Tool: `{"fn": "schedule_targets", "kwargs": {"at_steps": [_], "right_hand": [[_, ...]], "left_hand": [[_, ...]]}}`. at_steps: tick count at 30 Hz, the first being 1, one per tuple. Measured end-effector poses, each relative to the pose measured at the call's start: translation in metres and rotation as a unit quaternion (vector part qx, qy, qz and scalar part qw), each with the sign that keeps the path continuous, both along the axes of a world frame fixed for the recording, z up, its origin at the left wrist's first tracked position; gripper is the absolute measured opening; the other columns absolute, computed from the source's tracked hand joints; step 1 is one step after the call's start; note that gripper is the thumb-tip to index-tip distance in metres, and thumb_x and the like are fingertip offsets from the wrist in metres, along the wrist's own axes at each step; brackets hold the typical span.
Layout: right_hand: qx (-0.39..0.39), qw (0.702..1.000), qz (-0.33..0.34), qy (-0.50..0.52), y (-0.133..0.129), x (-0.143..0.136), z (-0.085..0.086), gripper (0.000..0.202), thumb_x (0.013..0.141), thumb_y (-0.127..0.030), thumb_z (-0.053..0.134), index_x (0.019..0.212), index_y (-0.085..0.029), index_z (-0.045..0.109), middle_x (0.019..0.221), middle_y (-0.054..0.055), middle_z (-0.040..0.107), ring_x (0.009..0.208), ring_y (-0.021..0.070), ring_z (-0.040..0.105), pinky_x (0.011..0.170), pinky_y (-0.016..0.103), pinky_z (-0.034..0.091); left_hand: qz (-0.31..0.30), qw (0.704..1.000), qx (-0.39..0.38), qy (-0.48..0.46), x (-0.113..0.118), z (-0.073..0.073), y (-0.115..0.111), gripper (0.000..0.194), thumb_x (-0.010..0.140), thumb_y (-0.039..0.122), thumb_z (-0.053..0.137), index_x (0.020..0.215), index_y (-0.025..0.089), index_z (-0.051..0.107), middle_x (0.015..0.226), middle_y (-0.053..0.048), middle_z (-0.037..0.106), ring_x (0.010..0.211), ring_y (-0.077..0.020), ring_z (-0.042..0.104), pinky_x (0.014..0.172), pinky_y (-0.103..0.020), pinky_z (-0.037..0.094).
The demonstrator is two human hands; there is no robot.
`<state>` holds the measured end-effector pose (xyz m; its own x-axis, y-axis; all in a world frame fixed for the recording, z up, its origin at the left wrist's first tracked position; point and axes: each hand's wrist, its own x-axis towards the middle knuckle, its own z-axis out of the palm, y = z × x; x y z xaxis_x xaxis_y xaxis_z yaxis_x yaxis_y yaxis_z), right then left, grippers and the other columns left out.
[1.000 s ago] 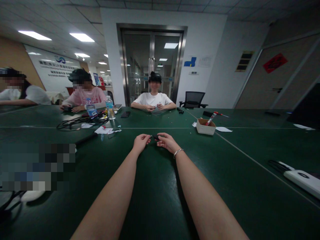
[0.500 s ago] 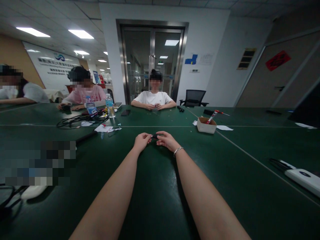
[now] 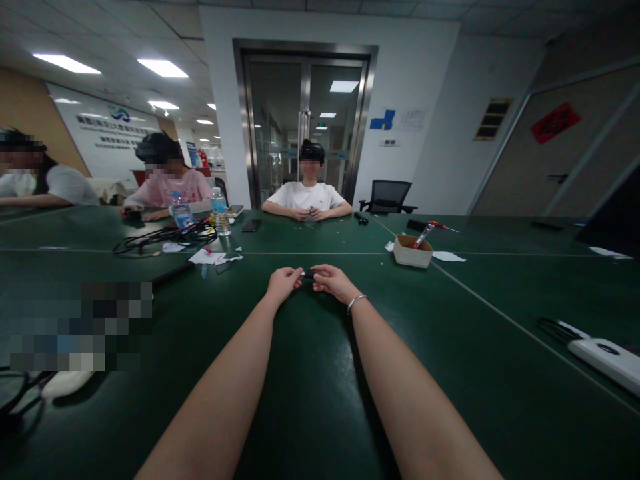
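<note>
Cables (image 3: 165, 239) coiled at left. Left hand (image 3: 284, 284) pinches metallic tip (image 3: 303, 274); dark piece (image 3: 310, 274) lies between the hands, its other end gripped by right hand (image 3: 335, 283). Tip and piece apparently meet; full seating cannot be told; release not yet done. Box (image 3: 413, 255) farther right.

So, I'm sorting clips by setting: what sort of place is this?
Probably an office, perhaps its meeting area: a large green table, a black office chair beyond it and a big wall sign with a logo.
</note>
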<state>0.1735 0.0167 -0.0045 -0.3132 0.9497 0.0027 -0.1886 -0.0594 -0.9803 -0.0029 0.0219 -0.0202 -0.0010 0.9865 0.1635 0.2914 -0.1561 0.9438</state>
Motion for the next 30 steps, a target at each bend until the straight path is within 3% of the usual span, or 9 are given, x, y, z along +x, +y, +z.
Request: {"fn": "schedule_targets", "kwargs": {"at_steps": [12, 23, 30], "right_hand": [[0.014, 1.000, 0.007, -0.008, -0.003, -0.003, 0.002, 0.019, 0.078, -0.005, 0.061, 0.094, -0.015, 0.058, 0.075, 0.001, 0.064, 0.054, 0.0078, 0.062, 0.054, 0.020, 0.057], [0.081, 0.996, -0.014, -0.022, 0.001, -0.009, 0.001, 0.026, 0.073, -0.011, 0.067, 0.096, -0.018, 0.058, 0.086, 0.000, 0.063, 0.045, 0.0044, 0.057, 0.045, 0.021, 0.056], [-0.008, 1.000, -0.026, -0.009, -0.001, -0.006, 0.005, 0.012, 0.080, -0.016, 0.064, 0.090, -0.012, 0.059, 0.068, 0.002, 0.065, 0.041, 0.0048, 0.053, 0.051, 0.024, 0.057]], "left_hand": [[0.052, 0.998, -0.005, 0.047, 0.005, 0.010, -0.013, 0.047, 0.078, 0.056, 0.048, 0.055, 0.017, 0.060, 0.049, -0.001, 0.057, 0.043, -0.0113, 0.047, 0.047, -0.024, 0.034], [0.112, 0.992, -0.059, 0.026, 0.009, 0.015, -0.007, 0.046, 0.080, 0.049, 0.042, 0.052, 0.017, 0.056, 0.048, -0.001, 0.056, 0.043, -0.0114, 0.048, 0.050, -0.025, 0.034], [0.093, 0.993, 0.004, 0.074, 0.011, 0.010, -0.014, 0.050, 0.080, 0.057, 0.039, 0.057, 0.018, 0.058, 0.051, -0.001, 0.057, 0.047, -0.0129, 0.051, 0.050, -0.025, 0.035]]}}
